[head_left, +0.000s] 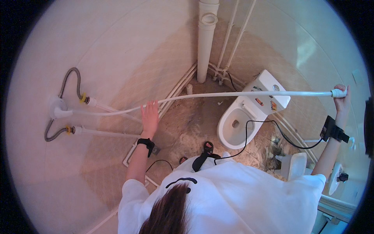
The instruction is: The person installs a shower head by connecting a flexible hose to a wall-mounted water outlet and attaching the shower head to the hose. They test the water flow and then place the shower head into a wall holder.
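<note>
A long white rod [233,94] spans the room from the left wall to the right, thicker towards its right end. Round that end, by the ribbed white cap, my right hand [341,97] is closed, close to the right wall. My left hand [149,117] lies against the thinner left part, fingers stretched out and not wrapped round it. Further left, the rod's faint end runs towards a white wall fitting [58,109]; whether they touch, I cannot tell. A black band sits on my left wrist, and a black device with a cable is strapped to my right forearm.
Below the rod stands a white toilet [237,123] with its lid up. A white bin [294,165] is at the right. A thick drainpipe [205,46] rises in the corner. Grey hoses [70,72] and pipes line the left wall. The black cable [278,126] loops before me.
</note>
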Demonstrator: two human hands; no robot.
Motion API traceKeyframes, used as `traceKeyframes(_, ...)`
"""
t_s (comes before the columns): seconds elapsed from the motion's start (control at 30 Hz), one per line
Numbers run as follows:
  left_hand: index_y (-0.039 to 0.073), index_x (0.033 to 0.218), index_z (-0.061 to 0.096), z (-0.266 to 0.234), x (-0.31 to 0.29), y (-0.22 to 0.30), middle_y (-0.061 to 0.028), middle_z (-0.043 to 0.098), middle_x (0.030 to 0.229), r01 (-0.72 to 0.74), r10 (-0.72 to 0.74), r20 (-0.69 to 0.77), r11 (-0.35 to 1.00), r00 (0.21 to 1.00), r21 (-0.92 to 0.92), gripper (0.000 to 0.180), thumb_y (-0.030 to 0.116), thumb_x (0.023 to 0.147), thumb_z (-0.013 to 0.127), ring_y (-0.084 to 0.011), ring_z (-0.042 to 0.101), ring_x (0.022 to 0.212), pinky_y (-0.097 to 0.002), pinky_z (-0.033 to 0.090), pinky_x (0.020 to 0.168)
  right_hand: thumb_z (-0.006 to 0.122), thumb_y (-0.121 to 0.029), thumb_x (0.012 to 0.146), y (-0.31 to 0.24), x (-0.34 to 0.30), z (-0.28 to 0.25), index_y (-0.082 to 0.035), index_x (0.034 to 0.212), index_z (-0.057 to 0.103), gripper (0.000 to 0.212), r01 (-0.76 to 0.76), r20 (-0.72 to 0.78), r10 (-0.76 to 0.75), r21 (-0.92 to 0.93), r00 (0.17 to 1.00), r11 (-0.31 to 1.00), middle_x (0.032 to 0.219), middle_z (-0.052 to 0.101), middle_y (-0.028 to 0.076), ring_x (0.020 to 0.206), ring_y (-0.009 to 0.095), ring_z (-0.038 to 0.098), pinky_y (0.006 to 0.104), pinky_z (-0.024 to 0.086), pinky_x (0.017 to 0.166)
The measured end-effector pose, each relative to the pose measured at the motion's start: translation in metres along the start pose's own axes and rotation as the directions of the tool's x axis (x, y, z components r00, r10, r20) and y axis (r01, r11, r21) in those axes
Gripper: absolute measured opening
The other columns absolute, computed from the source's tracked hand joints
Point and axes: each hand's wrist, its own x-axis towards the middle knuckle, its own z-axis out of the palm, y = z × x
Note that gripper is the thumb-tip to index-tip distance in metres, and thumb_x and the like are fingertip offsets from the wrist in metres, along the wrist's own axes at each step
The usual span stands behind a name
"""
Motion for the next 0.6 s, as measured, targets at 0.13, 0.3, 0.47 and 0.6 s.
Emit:
traceKeyframes(0.13, 0.008, 0.119, 0.041, -0.017, 0.020, 0.003, -0.0083, 0.049, 0.114, -0.014, 0.020, 0.084, 0.998, 0.996, -0.065, 0.044, 0.015, 0.077, 0.053, -0.0225, 0.037, 0.116, -0.0457, 0.016, 0.101, 0.046, -0.024, 0.087, -0.035, -0.015, -0.054, -0.006, 0.068, 0.036, 0.028, 0.161, -0.358, -0.175, -0.071, 0.917, 0.984, 0.060, 0.040, 0.005, 0.063, 0.019, 0.042, 0.0352, 0.040, 0.068)
traceKeyframes(0.3, 0.007, 0.100, 0.053, -0.015, 0.015, -0.001, -0.0094, 0.059, 0.089, -0.119, 0.113, 0.367, 0.993, 0.923, -0.007, 0.024, 0.020, 0.081, 0.049, -0.0253, 0.051, 0.098, -0.0456, 0.019, 0.099, 0.046, -0.028, 0.086, -0.035, -0.038, -0.091, -0.004, 0.070, 0.035, 0.031, 0.198, -0.489, -0.213, -0.084, 0.846, 0.977, 0.057, 0.038, 0.005, 0.057, 0.019, 0.042, 0.0325, 0.041, 0.061)
traceKeyframes(0.47, 0.004, 0.084, 0.055, -0.002, -0.003, 0.008, -0.0123, 0.059, 0.070, -0.034, 0.144, 0.402, 0.963, 0.904, -0.268, 0.019, 0.023, 0.083, 0.047, -0.0315, 0.056, 0.071, -0.0426, 0.037, 0.080, 0.046, -0.014, 0.085, -0.133, -0.036, -0.271, -0.003, 0.081, 0.041, 0.013, 0.249, -0.258, -0.334, -0.314, 0.907, 0.916, 0.074, 0.045, 0.005, 0.072, 0.017, 0.046, 0.0302, 0.042, 0.076)
traceKeyframes(0.6, 0.002, 0.079, 0.053, -0.011, 0.000, 0.022, -0.0132, 0.056, 0.066, -0.088, 0.221, 0.217, 0.865, 0.951, -0.495, 0.024, 0.027, 0.081, 0.052, -0.0302, 0.054, 0.067, -0.0402, 0.040, 0.066, 0.038, -0.017, 0.087, -0.210, -0.052, -0.338, -0.005, 0.079, 0.040, 0.015, 0.218, -0.353, -0.461, -0.550, 0.814, 0.806, 0.075, 0.046, 0.006, 0.071, 0.017, 0.045, 0.0282, 0.041, 0.071)
